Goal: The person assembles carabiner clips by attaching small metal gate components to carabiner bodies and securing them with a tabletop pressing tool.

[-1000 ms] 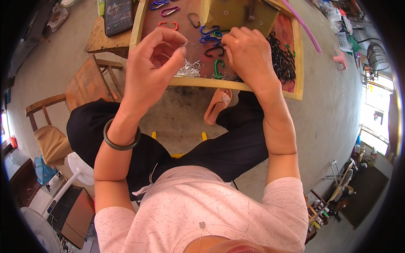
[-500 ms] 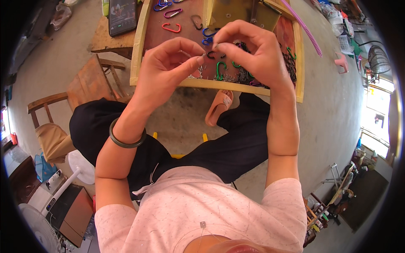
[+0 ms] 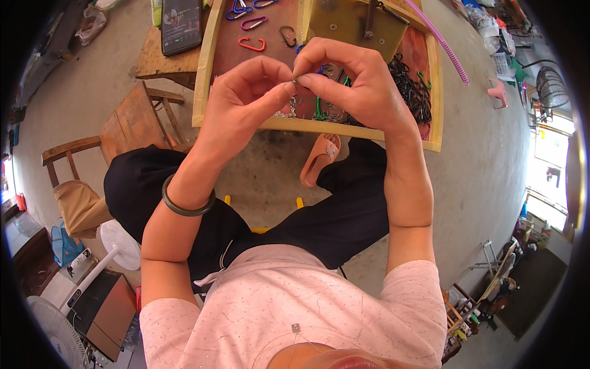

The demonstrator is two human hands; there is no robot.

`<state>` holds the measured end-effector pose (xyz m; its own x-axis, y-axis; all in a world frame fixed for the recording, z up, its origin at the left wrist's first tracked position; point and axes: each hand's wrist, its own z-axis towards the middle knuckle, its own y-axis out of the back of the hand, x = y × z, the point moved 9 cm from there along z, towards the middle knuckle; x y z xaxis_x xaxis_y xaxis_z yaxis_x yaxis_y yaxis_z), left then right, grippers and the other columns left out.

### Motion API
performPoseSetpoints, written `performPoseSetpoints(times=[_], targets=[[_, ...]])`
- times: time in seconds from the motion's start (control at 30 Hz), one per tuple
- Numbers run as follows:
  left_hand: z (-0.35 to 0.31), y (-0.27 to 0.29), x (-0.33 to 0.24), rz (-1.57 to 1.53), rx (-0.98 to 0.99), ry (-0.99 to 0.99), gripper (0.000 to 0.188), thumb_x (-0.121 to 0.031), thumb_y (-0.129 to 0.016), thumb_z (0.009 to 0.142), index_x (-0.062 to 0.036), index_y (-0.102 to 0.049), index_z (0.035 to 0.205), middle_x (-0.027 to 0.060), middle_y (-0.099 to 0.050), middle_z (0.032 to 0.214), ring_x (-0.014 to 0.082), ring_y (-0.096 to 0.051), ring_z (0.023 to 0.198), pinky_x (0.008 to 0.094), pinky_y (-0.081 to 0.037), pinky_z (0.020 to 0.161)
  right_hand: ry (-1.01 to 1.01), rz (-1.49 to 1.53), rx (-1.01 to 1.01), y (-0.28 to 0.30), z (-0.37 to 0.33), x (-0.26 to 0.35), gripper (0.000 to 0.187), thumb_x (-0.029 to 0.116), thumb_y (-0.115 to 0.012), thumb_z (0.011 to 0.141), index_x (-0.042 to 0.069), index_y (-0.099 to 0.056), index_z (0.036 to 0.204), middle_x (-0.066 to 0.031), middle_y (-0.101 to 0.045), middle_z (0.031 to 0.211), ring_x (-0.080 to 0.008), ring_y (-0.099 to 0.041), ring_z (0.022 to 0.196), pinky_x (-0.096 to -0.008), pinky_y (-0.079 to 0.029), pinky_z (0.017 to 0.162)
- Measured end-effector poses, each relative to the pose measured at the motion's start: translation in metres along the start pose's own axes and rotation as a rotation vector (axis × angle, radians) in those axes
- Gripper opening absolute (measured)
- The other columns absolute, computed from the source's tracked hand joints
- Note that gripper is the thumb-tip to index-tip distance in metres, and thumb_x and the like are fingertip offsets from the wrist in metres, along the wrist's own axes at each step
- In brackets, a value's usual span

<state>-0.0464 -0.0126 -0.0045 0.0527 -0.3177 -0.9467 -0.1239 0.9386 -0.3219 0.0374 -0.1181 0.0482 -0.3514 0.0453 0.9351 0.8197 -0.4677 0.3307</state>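
My left hand [image 3: 246, 101] and my right hand [image 3: 356, 83] meet over the near part of a wood-rimmed tray [image 3: 344, 127]. Both are closed in a pinch, thumb against fingers, with the tips touching. A tiny dark bit shows between them, too small to name. Below the fingertips lie small silver metal pieces [image 3: 292, 106] and a green carabiner [image 3: 320, 111], partly hidden. Beyond my left hand are a red carabiner [image 3: 252, 44], a purple one [image 3: 254, 23], a dark brown one [image 3: 287, 36] and several blue ones [image 3: 238, 10]. Right of my right hand is a heap of black hooks [image 3: 410, 92].
A yellowish metal block with a lever [image 3: 353, 24] stands at the tray's back. A phone [image 3: 182, 24] lies on a wooden surface to the left. A purple coil [image 3: 445, 49] hangs over the right rim. A wooden chair [image 3: 132, 120] stands left of my knees.
My right hand has moved left and slightly nearer, closing the gap so its fingertips now touch those of my left hand. More of the black heap shows. The view has shifted slightly.
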Motion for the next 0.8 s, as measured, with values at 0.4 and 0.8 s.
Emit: performPoseSetpoints(times=[0.4,0.8], targets=[[0.008,-0.004,0.007,-0.148,-0.111,0.031,0.005,-0.012,-0.067,0.097,-0.0069,-0.065,0.098,-0.0038,-0.064,0.079,0.0029,-0.057,0.071,0.0196,-0.04,0.064,0.104,-0.048,-0.121,0.011,-0.003,0.013,0.01,0.008,-0.068,0.093,-0.001,-0.068,0.099,-0.0041,-0.072,0.087,-0.0126,-0.068,0.08,-0.0277,-0.055,0.069],[0.004,0.012,0.01,-0.102,-0.191,0.079,0.002,-0.006,-0.063,0.092,-0.0065,-0.062,0.092,-0.0024,-0.059,0.078,0.0048,-0.055,0.071,0.0197,-0.041,0.066,0.091,-1.234,-0.174,0.017,-0.02,-0.04,0.006,0.011,-0.075,0.081,0.008,-0.07,0.085,-0.0047,-0.062,0.086,-0.0256,-0.062,0.088,-0.0379,-0.051,0.082]])
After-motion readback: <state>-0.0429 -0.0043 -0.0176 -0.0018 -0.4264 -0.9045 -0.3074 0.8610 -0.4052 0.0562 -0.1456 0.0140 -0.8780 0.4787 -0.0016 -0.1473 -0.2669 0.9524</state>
